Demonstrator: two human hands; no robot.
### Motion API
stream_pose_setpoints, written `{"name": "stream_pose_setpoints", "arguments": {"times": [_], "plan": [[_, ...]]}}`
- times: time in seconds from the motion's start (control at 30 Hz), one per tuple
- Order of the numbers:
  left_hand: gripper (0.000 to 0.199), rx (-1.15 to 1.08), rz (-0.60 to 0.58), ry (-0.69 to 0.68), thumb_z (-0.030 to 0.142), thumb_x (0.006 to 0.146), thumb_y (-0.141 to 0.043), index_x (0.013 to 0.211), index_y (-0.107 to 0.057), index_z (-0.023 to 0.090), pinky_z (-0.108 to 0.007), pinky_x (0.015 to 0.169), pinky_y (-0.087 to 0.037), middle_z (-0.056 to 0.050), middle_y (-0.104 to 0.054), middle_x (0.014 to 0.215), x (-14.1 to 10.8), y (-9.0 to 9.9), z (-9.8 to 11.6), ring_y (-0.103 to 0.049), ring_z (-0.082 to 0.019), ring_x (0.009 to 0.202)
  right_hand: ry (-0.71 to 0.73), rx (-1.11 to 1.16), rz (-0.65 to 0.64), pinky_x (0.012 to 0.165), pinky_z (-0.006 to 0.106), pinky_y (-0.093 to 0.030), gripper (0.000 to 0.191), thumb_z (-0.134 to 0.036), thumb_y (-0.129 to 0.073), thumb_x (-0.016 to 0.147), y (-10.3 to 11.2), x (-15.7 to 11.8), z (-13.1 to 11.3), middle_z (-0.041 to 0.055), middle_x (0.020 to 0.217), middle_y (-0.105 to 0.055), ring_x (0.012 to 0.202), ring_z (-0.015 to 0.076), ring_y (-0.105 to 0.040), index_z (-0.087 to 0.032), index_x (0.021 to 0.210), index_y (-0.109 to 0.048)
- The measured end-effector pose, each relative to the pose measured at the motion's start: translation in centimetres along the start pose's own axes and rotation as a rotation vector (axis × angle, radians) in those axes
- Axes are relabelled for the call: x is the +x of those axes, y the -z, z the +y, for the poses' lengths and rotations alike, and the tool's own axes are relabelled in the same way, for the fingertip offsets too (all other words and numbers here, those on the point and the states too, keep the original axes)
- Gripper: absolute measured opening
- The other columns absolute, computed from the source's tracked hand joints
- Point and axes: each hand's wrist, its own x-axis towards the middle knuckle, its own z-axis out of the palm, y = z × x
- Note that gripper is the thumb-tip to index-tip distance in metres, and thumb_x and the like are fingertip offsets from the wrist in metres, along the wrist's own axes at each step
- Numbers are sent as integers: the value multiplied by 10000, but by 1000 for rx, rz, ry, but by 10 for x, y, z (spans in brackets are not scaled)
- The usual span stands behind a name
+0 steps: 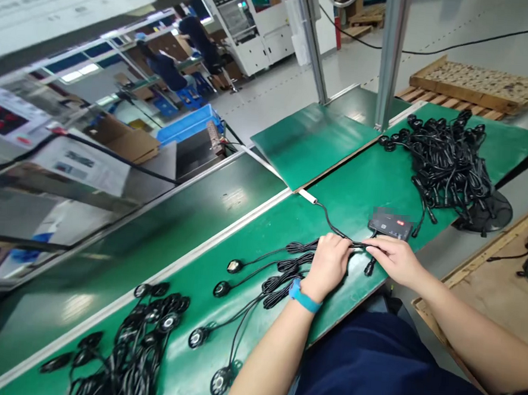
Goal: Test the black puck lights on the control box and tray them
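My left hand (pixel 330 264), with a blue band at its wrist, is closed over black cables on the green work surface. Its fingertips are partly hidden. To the right, my right hand (pixel 394 259) pinches the end of a black cable (pixel 358 245) that spans the gap between both hands. Just beyond it lies a flat black box (pixel 390 225), and a loose cable connector (pixel 369 266) hangs below the cable. Left of my left hand are coiled cable bundles (pixel 281 282) ending in several round black heads (pixel 221 381). A cable with a white sleeve (pixel 307 196) runs in from beyond.
A large heap of black cables (pixel 454 161) lies at the far right, another pile of round-headed cables (pixel 134 344) at the lower left. A raised green board (pixel 312 141) and metal posts (pixel 392 62) stand beyond. Wooden pallets (pixel 481 85) and two people are farther off.
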Motion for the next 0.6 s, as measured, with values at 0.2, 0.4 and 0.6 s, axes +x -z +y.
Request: {"name": "stream_pose_setpoints", "arguments": {"times": [0.2,0.4,0.6], "plan": [[321,48,7,32,322,1067,-419,996,-707,199,-382,805,-407,-85,-650,900,-2,-9,-1,-529,-232,905,46,-79,0,824,339,-564,264,-340,-527,1037,0,-1,2,56,1024,-744,901,205,-704,-236,1128,-752],[348,40,-3,36,353,1070,-410,951,-691,185,-379,795,-403,-93,-653,891,-2,-15,-1,-553,-234,906,85,-126,-1,833,330,-572,265,-352,-528,1033,-2,-1,5,44,1046,-750,924,204,-715,-253,1132,-753],[303,28,23,32,329,1067,-432,1029,-682,162,-392,825,-439,-109,-721,977,-2,-21,0,-608,-243,954,148,-242,124,871,365,-596,295,-535,-540,984,-4,-8,23,-7,1079,-766,968,232,-740,-363,1095,-752]]}}
